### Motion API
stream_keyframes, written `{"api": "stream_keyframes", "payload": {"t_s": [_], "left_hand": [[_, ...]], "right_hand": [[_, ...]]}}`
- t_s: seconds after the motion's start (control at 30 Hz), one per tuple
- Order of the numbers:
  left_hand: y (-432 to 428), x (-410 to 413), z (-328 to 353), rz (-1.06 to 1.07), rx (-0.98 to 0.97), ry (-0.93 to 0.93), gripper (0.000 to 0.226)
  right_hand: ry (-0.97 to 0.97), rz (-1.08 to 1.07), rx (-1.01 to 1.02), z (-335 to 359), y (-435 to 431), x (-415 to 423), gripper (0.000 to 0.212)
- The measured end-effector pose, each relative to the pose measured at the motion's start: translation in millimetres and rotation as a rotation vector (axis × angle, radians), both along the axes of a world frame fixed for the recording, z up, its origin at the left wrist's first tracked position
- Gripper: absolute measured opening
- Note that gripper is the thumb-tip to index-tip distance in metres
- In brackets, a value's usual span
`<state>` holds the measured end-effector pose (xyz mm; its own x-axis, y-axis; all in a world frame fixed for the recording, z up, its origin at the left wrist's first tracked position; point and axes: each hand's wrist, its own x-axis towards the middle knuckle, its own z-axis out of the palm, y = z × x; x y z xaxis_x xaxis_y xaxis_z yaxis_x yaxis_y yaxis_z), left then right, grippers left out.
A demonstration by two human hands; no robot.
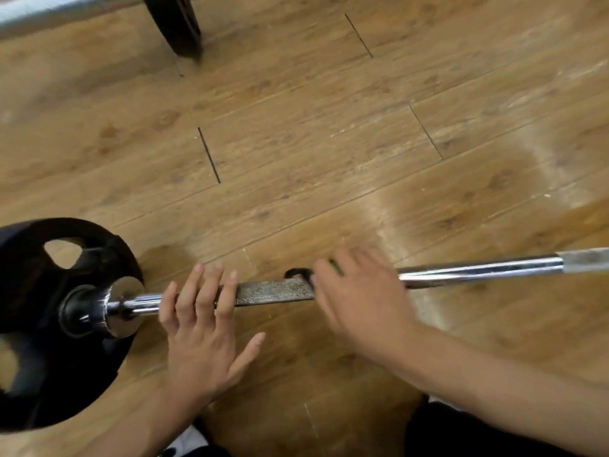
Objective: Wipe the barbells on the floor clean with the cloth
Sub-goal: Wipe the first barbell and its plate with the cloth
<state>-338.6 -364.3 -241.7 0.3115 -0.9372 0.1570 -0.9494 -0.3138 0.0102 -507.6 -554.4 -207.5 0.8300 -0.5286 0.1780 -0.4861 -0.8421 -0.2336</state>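
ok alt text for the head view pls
Two hands on a chrome barbell lying on a wood floor: left hand flat beside the black weight plate, right hand, blurred, over what looks like a dark cloth.

- 2 hands in shot, left hand [201,334] and right hand [361,305], both bare
- left forearm [141,423] and right forearm [494,380] bare as well, right down to the frame edge
- nails on the left hand's fingers [188,293] look short and plain
- right hand's pretty motion-blurred so can't make out its nails tbh
- black fabric [441,432] bottom right, worn by the person, can't tell which garment
- small white patch of fabric [194,440] bottom centre, no idea what clothing
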Motion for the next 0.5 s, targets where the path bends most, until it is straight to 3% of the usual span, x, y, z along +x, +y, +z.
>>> {"api": "stream_keyframes", "payload": {"t_s": [0.1,0.23,0.5], "left_hand": [[4.8,1.3,0.2,-0.023,0.007,-0.004,0.082],[7.2,4.3,-2.4,-0.031,-0.016,-0.025,0.080],[0.3,3.8,-3.8,-0.010,-0.006,-0.006,0.084]], "right_hand": [[-0.033,0.123,0.022,0.3,26.2,34.0,0.019],[-0.003,0.186,0.029,-0.4,6.6,12.4,0.028],[0.127,-0.069,-0.148,1.1,-71.1,-146.1,0.036]]}}
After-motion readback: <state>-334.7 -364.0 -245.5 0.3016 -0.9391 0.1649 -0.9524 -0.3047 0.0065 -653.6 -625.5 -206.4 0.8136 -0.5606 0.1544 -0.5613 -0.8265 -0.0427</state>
